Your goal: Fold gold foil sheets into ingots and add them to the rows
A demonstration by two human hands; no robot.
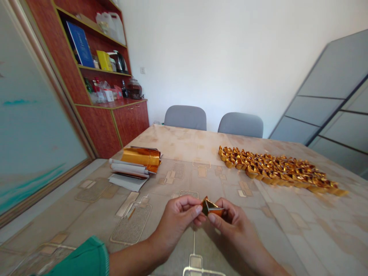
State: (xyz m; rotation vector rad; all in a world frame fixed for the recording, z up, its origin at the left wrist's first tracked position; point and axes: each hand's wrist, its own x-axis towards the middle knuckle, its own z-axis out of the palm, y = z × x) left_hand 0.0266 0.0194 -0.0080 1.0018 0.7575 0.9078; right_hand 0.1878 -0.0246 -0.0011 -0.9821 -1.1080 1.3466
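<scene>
Between my two hands, just above the table, is a small folded gold foil paper piece (213, 209) with its hollow side facing up. My left hand (184, 211) pinches its left corner between thumb and fingers. Its right end is gripped by my right hand (230, 219), thumb along the near side. Parts of the piece are covered by my fingertips. Off to the left lies a stack of gold foil paper sheets (140, 158), some with pale backs showing and edges curled. Several rows of finished-looking folded gold pieces (273, 167) stand packed together on the right.
A patterned cover lies over the table (169, 199). Two grey chairs (185, 117) stand at its far side. Back left is a red-brown cabinet (130, 119) with bottles, a kettle (120, 62) and jugs. A framed glass panel (34, 115) rises at the left.
</scene>
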